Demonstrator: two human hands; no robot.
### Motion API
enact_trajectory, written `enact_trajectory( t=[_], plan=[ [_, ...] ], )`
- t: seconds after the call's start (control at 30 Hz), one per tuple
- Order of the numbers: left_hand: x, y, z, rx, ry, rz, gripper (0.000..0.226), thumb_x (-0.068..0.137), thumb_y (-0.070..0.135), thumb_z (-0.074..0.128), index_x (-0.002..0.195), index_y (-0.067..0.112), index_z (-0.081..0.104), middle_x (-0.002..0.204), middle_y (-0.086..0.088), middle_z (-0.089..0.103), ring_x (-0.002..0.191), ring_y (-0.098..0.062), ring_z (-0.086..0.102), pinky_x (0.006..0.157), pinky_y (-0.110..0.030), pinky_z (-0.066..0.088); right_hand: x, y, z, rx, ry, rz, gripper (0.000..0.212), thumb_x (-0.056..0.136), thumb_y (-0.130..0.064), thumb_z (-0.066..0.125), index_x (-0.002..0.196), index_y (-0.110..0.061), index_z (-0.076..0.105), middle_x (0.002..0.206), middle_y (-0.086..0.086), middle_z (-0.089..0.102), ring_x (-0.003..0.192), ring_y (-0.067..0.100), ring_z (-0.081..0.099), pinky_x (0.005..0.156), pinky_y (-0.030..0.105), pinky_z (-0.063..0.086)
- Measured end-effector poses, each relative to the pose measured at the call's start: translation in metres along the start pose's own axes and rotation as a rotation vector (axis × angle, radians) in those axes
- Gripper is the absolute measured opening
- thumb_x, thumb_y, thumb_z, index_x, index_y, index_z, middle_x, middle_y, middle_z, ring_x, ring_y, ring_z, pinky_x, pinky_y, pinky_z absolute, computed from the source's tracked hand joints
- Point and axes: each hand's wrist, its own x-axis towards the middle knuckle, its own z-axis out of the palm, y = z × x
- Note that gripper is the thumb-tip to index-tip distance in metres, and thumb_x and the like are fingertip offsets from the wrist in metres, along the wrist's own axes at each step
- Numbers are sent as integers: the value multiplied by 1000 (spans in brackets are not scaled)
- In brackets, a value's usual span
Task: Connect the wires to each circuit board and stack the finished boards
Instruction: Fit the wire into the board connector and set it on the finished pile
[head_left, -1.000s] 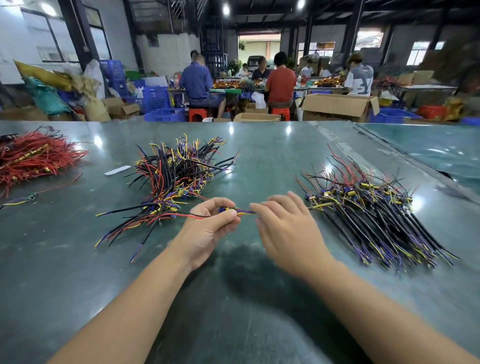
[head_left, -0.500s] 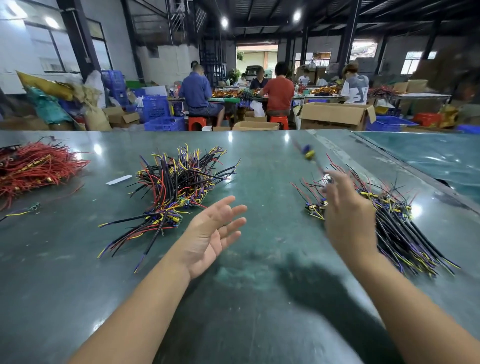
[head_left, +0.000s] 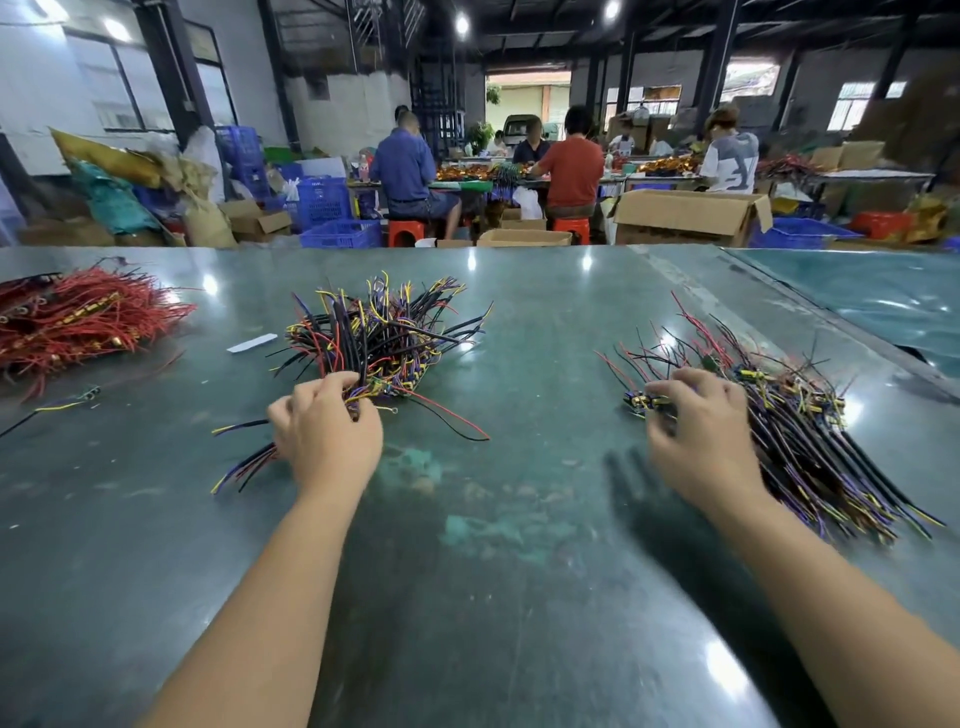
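A tangled pile of black, red, yellow and purple wires (head_left: 384, 332) lies left of centre on the green table (head_left: 519, 519). My left hand (head_left: 324, 436) is at the near edge of this tangle, its fingers curled round a few wires there. To the right lies an orderly pile of wired boards (head_left: 800, 431), small yellow and blue parts at its far end and wire tails pointing toward me. My right hand (head_left: 696, 431) hovers, blurred, over this pile's left edge. Its fingers are loosely bent and nothing shows in its grip.
A heap of red wires (head_left: 78, 317) sits at the far left, with a white slip (head_left: 252, 343) and one loose yellow-black wire (head_left: 62, 402) near it. A second table (head_left: 883, 301) adjoins on the right. People sit working at tables beyond, among boxes and crates.
Both hands held one piece together at centre. The right hand carried it onto the right pile and let go, and the left hand went from open in mid-air to gripping wires in the left pile.
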Motion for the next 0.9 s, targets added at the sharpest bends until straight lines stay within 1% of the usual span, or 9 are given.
enact_trajectory(
  t=[0.03,0.1,0.27,0.37,0.5,0.67,0.77,0.83,0.9],
  plan=[
    [1,-4,0,87,-67,-33,29,90,27,55,118,26,62,123,-9,57,118,-34,39,95,-34,30,-3,-3,3,41,-22,-19,29,83,-8,62,111,-10,69,123,15,56,118,36,39,102,35,27],
    [2,-9,0,189,-117,-80,27,91,30,54,117,30,63,123,-8,57,119,-33,39,94,-38,31,-6,-9,6,124,-50,-65,31,82,-4,62,112,-9,68,122,13,56,116,35,40,101,34,28],
    [2,-9,0,175,-59,-94,22,93,21,51,100,29,70,109,-9,64,109,-34,51,90,-41,30,-10,-15,4,303,-162,-130,44,86,-3,59,129,-9,54,125,7,54,117,23,49,102,27,33],
    [1,-8,-1,202,-114,-79,18,91,23,54,97,30,70,113,-10,59,111,-35,47,90,-43,34,-12,-15,4,340,-197,-102,45,88,-3,58,131,-9,51,126,6,53,116,21,51,104,33,38],
    [0,-8,-2,201,-129,-54,8,86,32,66,90,32,72,112,-10,59,112,-37,42,86,-41,37,-12,-16,2,361,-171,-99,43,87,-1,58,128,-8,54,122,6,55,112,23,54,99,29,39],
    [1,1,-7,-52,198,53,10,87,27,63,91,26,72,98,-1,69,106,-29,48,84,-38,30,-14,-21,2,370,-200,-127,40,89,-3,57,128,-11,55,122,3,55,111,19,54,98,26,39],
    [-2,11,-17,-321,371,210,12,88,22,61,94,17,71,88,-5,69,85,-27,58,77,-34,38,-15,-27,0,369,-222,-184,37,89,-3,56,126,-11,57,119,2,57,110,17,54,99,24,37],
    [-2,16,-21,-506,343,222,13,88,20,62,96,15,70,78,-2,66,66,-15,57,67,-25,43,-16,-32,0,373,-234,-231,33,89,-3,56,121,-10,60,116,2,59,108,15,54,96,20,36],
    [-2,22,-19,-700,170,111,16,88,15,62,102,18,68,64,8,59,53,-1,48,57,-16,41,-18,-38,1,390,-256,-267,31,89,-3,56,118,-11,62,111,0,61,102,14,56,94,22,39]
  ],
)
